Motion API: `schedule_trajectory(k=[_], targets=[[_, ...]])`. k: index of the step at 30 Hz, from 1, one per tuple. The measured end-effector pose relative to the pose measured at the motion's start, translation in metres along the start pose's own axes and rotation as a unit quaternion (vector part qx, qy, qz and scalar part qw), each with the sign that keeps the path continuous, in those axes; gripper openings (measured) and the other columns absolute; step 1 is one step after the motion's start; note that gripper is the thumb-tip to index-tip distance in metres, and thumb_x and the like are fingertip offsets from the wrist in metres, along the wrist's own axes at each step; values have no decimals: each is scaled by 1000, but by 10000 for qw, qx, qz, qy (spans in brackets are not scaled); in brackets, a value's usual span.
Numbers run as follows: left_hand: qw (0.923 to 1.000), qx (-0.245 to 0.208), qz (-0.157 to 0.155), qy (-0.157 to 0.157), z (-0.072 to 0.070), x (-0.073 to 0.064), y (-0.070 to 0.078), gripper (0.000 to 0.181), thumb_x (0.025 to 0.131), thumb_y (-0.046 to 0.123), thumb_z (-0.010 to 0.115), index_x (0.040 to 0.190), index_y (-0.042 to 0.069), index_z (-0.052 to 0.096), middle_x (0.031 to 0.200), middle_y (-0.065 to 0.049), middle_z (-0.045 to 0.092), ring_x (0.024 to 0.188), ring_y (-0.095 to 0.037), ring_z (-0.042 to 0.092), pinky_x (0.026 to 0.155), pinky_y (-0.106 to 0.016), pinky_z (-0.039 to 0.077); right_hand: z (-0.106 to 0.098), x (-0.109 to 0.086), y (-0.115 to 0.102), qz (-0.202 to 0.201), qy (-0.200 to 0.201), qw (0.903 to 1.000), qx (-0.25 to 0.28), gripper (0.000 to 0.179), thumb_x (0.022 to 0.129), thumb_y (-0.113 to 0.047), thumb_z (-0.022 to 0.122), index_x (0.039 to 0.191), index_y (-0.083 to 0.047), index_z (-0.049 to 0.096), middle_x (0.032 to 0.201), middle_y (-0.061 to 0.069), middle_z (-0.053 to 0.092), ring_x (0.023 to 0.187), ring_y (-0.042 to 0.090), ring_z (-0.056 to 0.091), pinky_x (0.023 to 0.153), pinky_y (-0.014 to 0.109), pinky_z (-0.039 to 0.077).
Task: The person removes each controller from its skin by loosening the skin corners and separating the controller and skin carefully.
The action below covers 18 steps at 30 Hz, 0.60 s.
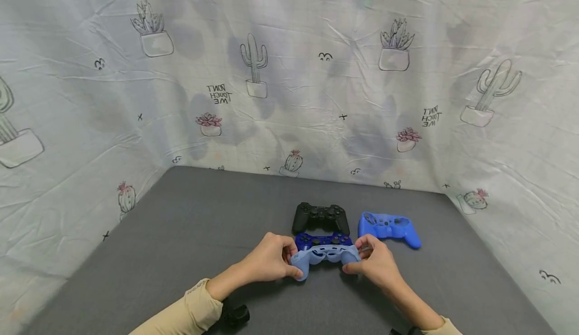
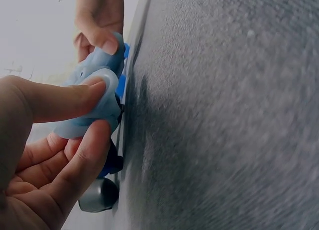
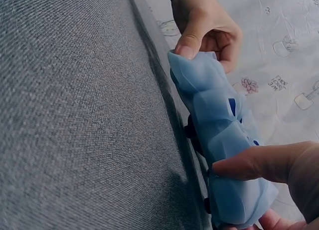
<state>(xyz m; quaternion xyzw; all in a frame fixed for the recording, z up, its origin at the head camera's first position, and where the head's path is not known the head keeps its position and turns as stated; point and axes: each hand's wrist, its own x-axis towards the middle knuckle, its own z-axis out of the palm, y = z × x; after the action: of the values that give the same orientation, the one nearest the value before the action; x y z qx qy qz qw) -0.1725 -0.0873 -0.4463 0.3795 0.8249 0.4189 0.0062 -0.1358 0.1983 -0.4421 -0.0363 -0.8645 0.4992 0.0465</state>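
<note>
Both hands hold a light blue silicone controller cover (image 1: pixel 326 252) between them. My left hand (image 1: pixel 273 257) pinches its left grip, thumb on the near side and fingers behind, as the left wrist view shows up close. On the other end, my right hand (image 1: pixel 377 265) pinches the right grip between thumb and fingers. A dark blue game controller (image 1: pixel 322 240) lies directly behind the cover, which overlaps it in the head view. Bits of dark blue show through the cover's openings in the right wrist view. Behind that sits a black game controller (image 1: pixel 320 212).
A brighter blue silicone controller cover (image 1: pixel 387 230) lies on the grey tabletop (image 1: pixel 217 214), to the right of the black controller. White cloth (image 1: pixel 289 69) printed with potted cacti hangs behind the table and along both sides.
</note>
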Motion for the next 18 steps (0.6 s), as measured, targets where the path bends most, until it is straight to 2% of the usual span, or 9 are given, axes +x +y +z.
schedule_trajectory(k=[8,13,18], targets=[[9998,-120,-28,-150,-1,0,1,28,69,20,91,73,18,63,64,13,58,57,-3,55,53,-22,47,-1,1,-2,39,-127,9997,-189,58,51,-8,96,94,-7,57,87,7,59,77,21,57,62,36,46],[9988,-290,-252,-315,-5,1,0,30,67,22,93,75,18,64,66,9,60,57,-5,56,54,-23,47,-1,0,-2,2,-115,9997,-232,59,50,-7,96,93,-7,56,87,6,59,77,21,58,62,36,46],[9979,-236,-424,-421,-6,1,1,33,66,28,93,75,19,64,67,10,60,58,-5,54,54,-23,46,-2,0,-1,-14,-71,9997,-231,58,49,-10,97,92,-10,58,90,5,61,81,21,58,66,36,47]])
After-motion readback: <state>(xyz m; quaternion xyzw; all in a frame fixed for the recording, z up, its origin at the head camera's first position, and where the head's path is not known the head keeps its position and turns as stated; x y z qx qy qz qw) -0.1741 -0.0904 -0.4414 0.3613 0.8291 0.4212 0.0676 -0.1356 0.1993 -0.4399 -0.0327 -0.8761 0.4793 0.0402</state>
